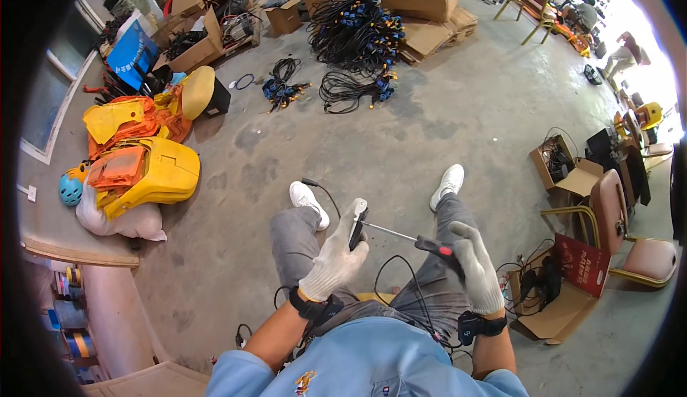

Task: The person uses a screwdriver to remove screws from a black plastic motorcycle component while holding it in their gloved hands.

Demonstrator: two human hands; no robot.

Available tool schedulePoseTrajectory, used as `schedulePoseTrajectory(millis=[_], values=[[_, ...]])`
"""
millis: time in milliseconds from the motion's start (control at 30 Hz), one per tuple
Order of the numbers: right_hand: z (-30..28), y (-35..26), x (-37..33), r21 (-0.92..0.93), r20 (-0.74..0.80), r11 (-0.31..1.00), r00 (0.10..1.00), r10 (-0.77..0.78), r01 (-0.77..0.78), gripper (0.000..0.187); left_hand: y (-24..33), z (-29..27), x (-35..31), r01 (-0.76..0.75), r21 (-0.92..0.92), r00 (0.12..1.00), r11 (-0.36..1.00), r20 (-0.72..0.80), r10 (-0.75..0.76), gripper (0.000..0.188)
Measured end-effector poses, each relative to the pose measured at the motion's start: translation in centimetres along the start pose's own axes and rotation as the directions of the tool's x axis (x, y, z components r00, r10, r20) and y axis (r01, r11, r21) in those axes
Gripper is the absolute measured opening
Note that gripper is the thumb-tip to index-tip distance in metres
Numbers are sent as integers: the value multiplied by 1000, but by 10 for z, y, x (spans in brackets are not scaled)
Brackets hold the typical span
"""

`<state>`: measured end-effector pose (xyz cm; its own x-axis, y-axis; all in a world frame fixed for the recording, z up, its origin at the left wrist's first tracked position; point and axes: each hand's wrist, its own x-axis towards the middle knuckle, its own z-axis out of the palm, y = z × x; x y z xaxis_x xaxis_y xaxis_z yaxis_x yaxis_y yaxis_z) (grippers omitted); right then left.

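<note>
Two gloved hands meet over the lap. The left hand (pixel 335 257) is closed around a small black device (pixel 357 229), holding it upright above the left knee, thumb along its pale edge. The right hand (pixel 474 268) is wrapped around the red-and-black handle of a screwdriver (pixel 415 240); the thin shaft runs up and to the left, and its tip rests against the device's side. A black cable (pixel 401 282) loops across the grey trousers below the device, and another lead lies on the floor by the left shoe (pixel 308 201). The right shoe (pixel 448 184) sits well apart from it on the concrete floor (pixel 429 125). Each wrist wears a black band.

Further out, to the right, an open cardboard box (pixel 551 311) with dark leads in it stands just beside the right knee, and a chair (pixel 630 247) with a pink seat is behind it. To the left lie yellow and orange plastic shells (pixel 147 171) on a white sack. At the far side a large heap of black cables (pixel 354 32) with blue plugs lies on the floor, with smaller bundles in front of it and more cartons around.
</note>
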<state>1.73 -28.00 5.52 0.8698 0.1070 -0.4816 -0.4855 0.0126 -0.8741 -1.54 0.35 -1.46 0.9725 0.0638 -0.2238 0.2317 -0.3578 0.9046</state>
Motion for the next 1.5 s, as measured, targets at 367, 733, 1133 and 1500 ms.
schedulePoseTrajectory(millis=[367, 733, 1133, 1500], values=[[-6, 6, 10, -96, 178, 994, 981, 71, -55, 55, 4, -8, 4, 105, 116, 993, 988, -56, -99, 74], [-8, 5, 8, -241, 142, 971, 989, 45, -9, 71, -9, -1, 5, 122, 56, 992, 991, 27, -124, 70], [-10, 13, 4, -380, 141, 919, 989, -52, 102, 66, -15, 1, 8, 130, 62, 991, 990, 9, -131, 82], [-14, 22, 12, -354, 165, 879, 946, -279, 321, 67, -9, 3, 10, 111, 86, 993, 990, 26, -114, 80]])
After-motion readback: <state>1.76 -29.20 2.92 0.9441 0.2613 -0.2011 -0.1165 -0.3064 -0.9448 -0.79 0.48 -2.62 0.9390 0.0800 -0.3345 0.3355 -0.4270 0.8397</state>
